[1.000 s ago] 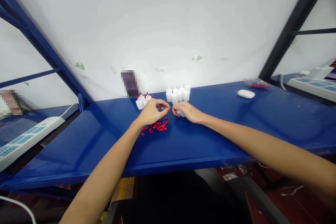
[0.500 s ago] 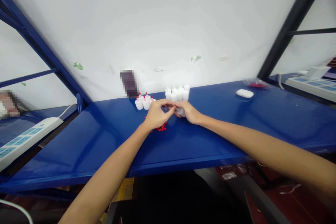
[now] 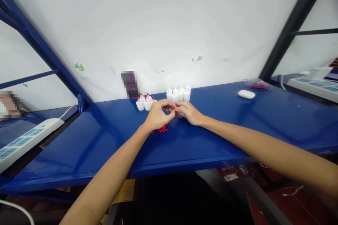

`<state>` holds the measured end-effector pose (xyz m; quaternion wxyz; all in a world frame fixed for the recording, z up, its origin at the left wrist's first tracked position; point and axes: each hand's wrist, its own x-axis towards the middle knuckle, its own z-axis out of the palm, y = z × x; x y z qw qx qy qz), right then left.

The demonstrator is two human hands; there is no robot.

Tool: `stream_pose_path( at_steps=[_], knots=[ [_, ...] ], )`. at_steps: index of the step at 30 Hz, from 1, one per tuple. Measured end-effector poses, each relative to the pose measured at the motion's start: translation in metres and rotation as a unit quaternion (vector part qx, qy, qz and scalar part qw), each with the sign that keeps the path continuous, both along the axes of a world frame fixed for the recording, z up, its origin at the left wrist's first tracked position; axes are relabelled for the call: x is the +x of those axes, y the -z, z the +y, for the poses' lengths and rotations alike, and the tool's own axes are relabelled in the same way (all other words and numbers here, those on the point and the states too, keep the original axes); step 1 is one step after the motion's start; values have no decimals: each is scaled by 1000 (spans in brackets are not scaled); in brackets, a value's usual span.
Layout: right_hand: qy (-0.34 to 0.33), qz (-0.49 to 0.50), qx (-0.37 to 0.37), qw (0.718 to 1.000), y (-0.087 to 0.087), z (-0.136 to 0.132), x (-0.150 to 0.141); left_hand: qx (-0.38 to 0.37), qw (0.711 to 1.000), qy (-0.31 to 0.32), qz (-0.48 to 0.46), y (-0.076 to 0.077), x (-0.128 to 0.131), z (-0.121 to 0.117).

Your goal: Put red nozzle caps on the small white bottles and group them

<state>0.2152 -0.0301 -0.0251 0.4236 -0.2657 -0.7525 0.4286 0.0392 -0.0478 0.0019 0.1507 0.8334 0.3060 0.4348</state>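
My right hand is closed around a small white bottle, which shows only in part between the fingers. My left hand meets it there, thumb and forefinger pinched at the bottle's end; whatever they grip is hidden. Under the left hand lies a pile of small red caps, partly covered by it. Several white bottles with red tips stand just beyond the left hand. Behind the right hand is a cluster of white bottles without red tips.
Everything stands on a blue table against a white wall. A white earbud case and a clear bag with red contents lie to the right. On the left is a white power strip, beside a blue frame post.
The fingers of both hands have shifted slightly at the bottle, and my right thumb has moved down a little. Less of the held bottle shows. The other bottles have stayed put.
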Motion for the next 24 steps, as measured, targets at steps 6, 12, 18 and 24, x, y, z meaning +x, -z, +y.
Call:
stream_pose_path(
  at_steps=[6,12,18,24],
  knots=[
    [-31,8,-14,999,3,3,0,-1,1000,13,18,-1,3,-2],
    [-22,18,-38,999,2,3,-2,4,999,20,42,1,1,0],
    [6,16,2,1000,1,-4,-4,-9,998,33,44,2,2,1],
    [78,-34,19,996,-4,1,3,-57,997,-41,-27,-2,-19,19]
  ],
)
